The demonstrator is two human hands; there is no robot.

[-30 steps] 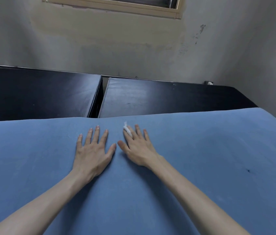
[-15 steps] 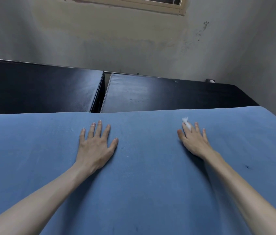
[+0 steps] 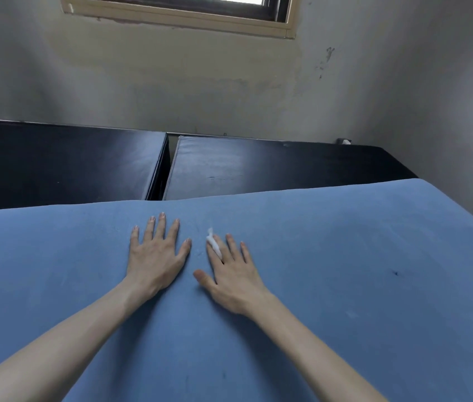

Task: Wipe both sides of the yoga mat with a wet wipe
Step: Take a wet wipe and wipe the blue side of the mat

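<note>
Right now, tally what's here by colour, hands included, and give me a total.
Blue: 1, the yoga mat
White: 1, the wet wipe under the right hand
Black: 2, left pad and right pad
Bare hands: 2, including the left hand
Total: 6

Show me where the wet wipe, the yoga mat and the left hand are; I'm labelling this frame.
wet wipe (image 3: 213,245): head view, on the white wad showing over the right hand's fingers.
yoga mat (image 3: 360,256): head view, on bare blue surface right of the hands.
left hand (image 3: 157,256): head view, on its back.
</note>
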